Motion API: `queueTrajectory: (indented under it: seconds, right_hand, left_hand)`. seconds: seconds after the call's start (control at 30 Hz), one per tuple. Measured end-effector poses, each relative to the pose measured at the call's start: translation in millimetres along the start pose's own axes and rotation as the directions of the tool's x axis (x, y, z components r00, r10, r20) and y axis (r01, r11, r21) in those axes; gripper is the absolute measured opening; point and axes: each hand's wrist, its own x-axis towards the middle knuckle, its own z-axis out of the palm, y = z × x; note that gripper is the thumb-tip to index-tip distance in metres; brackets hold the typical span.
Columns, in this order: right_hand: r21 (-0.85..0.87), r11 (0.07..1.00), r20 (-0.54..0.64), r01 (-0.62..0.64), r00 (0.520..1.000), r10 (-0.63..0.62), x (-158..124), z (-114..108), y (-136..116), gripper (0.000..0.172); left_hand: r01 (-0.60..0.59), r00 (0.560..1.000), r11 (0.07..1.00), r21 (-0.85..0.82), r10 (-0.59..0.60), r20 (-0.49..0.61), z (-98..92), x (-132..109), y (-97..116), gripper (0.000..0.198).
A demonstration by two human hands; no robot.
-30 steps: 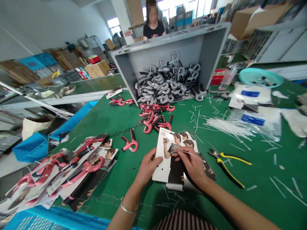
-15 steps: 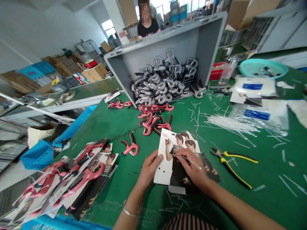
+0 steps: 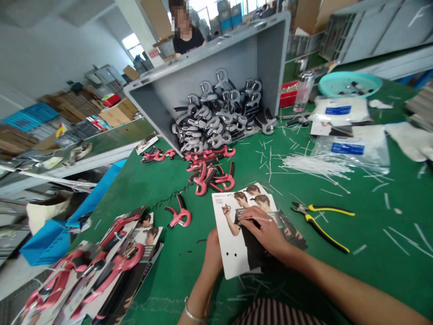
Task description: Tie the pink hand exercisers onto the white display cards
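My left hand (image 3: 214, 253) grips a printed backing card (image 3: 223, 234) at its left side, its fingers hidden behind it. The card is white and black with a picture of a person's raised arm and two small holes low down. Closed over the card's middle, my right hand (image 3: 265, 230) pinches a thin white cable tie (image 3: 260, 219). More printed cards (image 3: 264, 203) lie fanned out under and behind it. To the left of the cards rests a red and black hand grip exerciser (image 3: 180, 216).
A tipped grey crate (image 3: 270, 67) holds many grey hand grips (image 3: 216, 122); red ones (image 3: 203, 178) lie before it. Carded red grips (image 3: 111, 266) are stacked at left. Yellow-handled pliers (image 3: 314, 216), a bundle of cable ties (image 3: 314, 164) and plastic bags (image 3: 355, 151) lie right. A co-worker (image 3: 187, 38) is behind the crate.
The front card has come up and tilted, and my left hand has slid from its edge to behind it. My right hand still holds the cable tie. The view has shifted to the right.
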Motion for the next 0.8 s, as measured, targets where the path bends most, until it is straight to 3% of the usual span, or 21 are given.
queueTrajectory:
  seconds: [0.1, 0.2, 0.27, 0.33, 0.43, 0.57, 0.73, 0.8]
  right_hand:
    - [0.025, 1.0, 0.016, 0.001, 1.0, -0.001, 0.8, -0.5, 0.3, 0.013]
    - [0.042, 0.999, 0.04, -0.011, 0.999, 0.009, 1.7, -1.8, -1.8, 0.012]
    - [0.045, 0.999, 0.057, -0.019, 0.998, 0.017, 2.3, -3.0, -3.5, 0.012]
    - [0.051, 0.998, 0.053, -0.037, 0.998, 0.034, 2.7, -4.2, -4.2, 0.012]
    - [0.093, 0.993, 0.026, -0.075, 0.997, 0.073, 2.8, -5.9, -2.6, 0.011]
    - [0.173, 0.98, -0.008, -0.099, 0.995, 0.102, 2.8, -7.8, 0.7, 0.014]
    - [0.298, 0.939, -0.039, -0.174, 0.98, 0.194, 4.8, -10.7, -0.1, 0.016]
    - [0.349, 0.916, -0.027, -0.196, 0.975, 0.219, 5.8, -12.3, -2.2, 0.017]
  left_hand:
    - [-0.041, 0.997, 0.997, 0.067, 0.045, -0.056, 2.1, -5.2, 6.5, 0.009]
    - [-0.071, 0.993, 0.948, 0.312, 0.098, -0.071, -1.6, -12.1, 12.2, 0.019]
    - [-0.074, 0.995, 0.9, 0.43, 0.093, -0.025, -7.9, -18.9, 16.3, 0.018]
    - [-0.089, 0.995, 0.914, 0.395, 0.062, 0.081, -15.7, -27.1, 21.2, 0.018]
    - [-0.101, 0.957, 0.966, 0.236, 0.03, 0.288, -26.6, -38.4, 29.8, 0.033]
    - [-0.241, 0.928, 0.923, 0.298, 0.129, 0.351, -33.1, -44.1, 40.2, 0.036]
    - [-0.442, 0.834, 0.83, 0.34, 0.241, 0.497, -28.4, -43.1, 49.2, 0.046]
    - [-0.493, 0.817, 0.792, 0.36, 0.279, 0.505, -25.0, -41.7, 50.6, 0.046]
